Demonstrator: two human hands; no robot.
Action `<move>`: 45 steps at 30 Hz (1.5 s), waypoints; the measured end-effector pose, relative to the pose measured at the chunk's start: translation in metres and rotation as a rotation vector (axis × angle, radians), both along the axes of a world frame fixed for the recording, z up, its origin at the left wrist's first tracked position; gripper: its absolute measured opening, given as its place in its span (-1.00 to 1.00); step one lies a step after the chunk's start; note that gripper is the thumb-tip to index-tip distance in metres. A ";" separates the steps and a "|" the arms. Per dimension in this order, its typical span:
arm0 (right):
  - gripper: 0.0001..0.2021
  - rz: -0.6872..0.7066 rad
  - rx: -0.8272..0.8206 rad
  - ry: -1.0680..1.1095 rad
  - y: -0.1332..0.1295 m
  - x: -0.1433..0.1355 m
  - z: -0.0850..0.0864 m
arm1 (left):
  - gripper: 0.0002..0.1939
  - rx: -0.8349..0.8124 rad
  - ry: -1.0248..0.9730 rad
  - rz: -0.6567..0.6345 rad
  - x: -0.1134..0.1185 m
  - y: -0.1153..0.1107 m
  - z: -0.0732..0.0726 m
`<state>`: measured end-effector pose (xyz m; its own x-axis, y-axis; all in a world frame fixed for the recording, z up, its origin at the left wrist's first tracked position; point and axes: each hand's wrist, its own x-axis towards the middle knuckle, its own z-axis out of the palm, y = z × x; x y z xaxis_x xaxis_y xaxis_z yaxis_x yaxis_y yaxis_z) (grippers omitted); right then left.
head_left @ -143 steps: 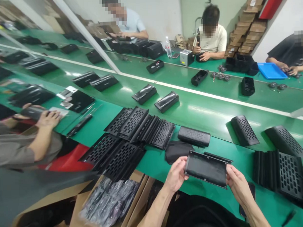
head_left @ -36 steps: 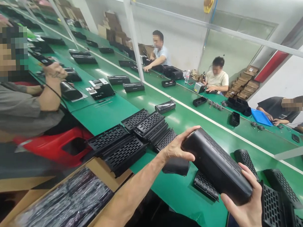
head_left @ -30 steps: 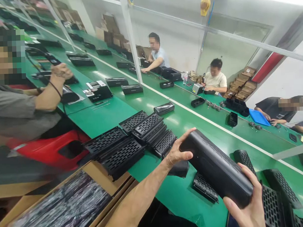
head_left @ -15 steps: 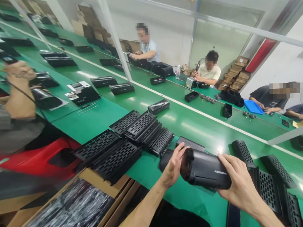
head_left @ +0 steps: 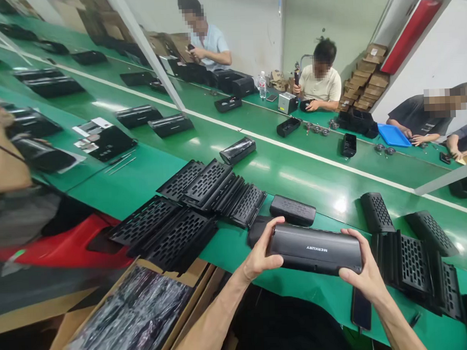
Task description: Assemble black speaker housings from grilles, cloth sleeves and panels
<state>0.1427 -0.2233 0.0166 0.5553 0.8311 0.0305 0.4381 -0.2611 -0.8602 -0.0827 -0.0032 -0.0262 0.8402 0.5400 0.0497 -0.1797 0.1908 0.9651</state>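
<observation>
Between my hands is a black speaker housing (head_left: 316, 249), long and rounded, with white MERKURY lettering that reads upside down from here. My left hand (head_left: 264, 253) grips its left end, thumb on the near side and fingers over the top. My right hand (head_left: 361, 265) is wrapped round the right end in the same way. Behind the left end, another black housing (head_left: 256, 230) is partly hidden. A perforated black housing (head_left: 293, 209) lies just beyond on the green bench (head_left: 236, 256). Below my right hand lies a dark phone (head_left: 361, 309).
Slotted black grille panels (head_left: 189, 232) are piled to the left, and more grilles (head_left: 412, 260) lie to the right. An open carton (head_left: 201, 278) holds plastic-wrapped parts at the lower left. Beyond runs a green conveyor (head_left: 279, 168) with black housings. Several co-workers sit across it; another person's arm (head_left: 6, 152) is at left.
The housing has been turned so its lettered face shows more fully, and it lies more level. My left hand's thumb has come round to its near side. The view has shifted slightly.
</observation>
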 end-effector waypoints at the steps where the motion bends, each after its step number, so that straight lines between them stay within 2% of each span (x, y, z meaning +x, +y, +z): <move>1: -0.11 -0.033 0.015 0.029 -0.002 -0.004 -0.005 | 0.04 0.010 0.023 -0.021 -0.001 0.001 0.000; 3: -0.12 -0.083 0.028 0.067 -0.006 -0.012 -0.013 | 0.02 0.010 0.053 -0.032 -0.001 0.000 0.000; 7: -0.18 -0.162 0.027 0.143 -0.015 -0.024 -0.021 | -0.12 -0.011 0.081 0.047 0.004 -0.012 -0.005; 10: -0.17 -0.209 -0.020 0.252 -0.016 -0.025 -0.025 | -0.13 -0.071 0.151 0.112 0.009 -0.024 -0.018; 12: -0.15 -0.252 -0.115 0.423 -0.016 -0.023 -0.027 | -0.18 -0.184 0.261 0.117 0.010 -0.028 -0.029; 14: -0.12 -0.289 -0.230 0.627 -0.020 -0.020 -0.030 | -0.22 -0.334 0.383 0.025 0.007 -0.028 -0.037; 16: -0.05 -0.273 -0.269 0.746 -0.026 -0.020 -0.035 | -0.18 -0.422 0.437 -0.119 0.000 -0.024 -0.041; 19: -0.02 -0.228 -0.181 0.673 -0.039 -0.027 -0.048 | -0.03 -0.366 0.403 -0.226 -0.010 -0.019 -0.041; 22: -0.15 -0.316 -0.090 0.625 -0.047 -0.040 -0.063 | -0.09 -0.276 0.431 -0.203 -0.009 -0.023 -0.042; 26: -0.25 -0.443 -0.071 0.794 -0.050 -0.046 -0.074 | -0.19 -0.226 0.549 -0.114 -0.002 -0.037 -0.051; 28: -0.27 -0.463 -0.110 0.869 -0.054 -0.041 -0.074 | -0.19 -0.262 0.569 -0.146 -0.003 -0.041 -0.054; 32: -0.24 -0.464 -0.146 0.940 -0.066 -0.031 -0.073 | 0.01 -0.373 0.433 -0.281 -0.007 -0.042 -0.053; 34: -0.20 -0.446 -0.113 0.945 -0.070 -0.031 -0.072 | 0.06 -0.364 0.380 -0.284 -0.006 -0.042 -0.051; 38: -0.22 -0.469 -0.048 0.930 -0.068 -0.032 -0.072 | 0.02 -0.336 0.401 -0.250 0.001 -0.047 -0.053; 41: -0.25 -0.490 -0.102 0.934 -0.066 -0.028 -0.070 | 0.01 -0.307 0.416 -0.253 0.005 -0.049 -0.051; 45: -0.18 -0.433 -0.191 0.886 -0.074 -0.023 -0.068 | 0.18 -0.334 0.374 -0.365 0.005 -0.044 -0.040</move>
<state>0.1199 -0.2973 -0.0516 0.5689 0.4995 -0.6534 -0.5055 -0.4143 -0.7569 -0.0774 -0.0469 -0.0659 0.9016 0.1504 -0.4056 0.2925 0.4787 0.8278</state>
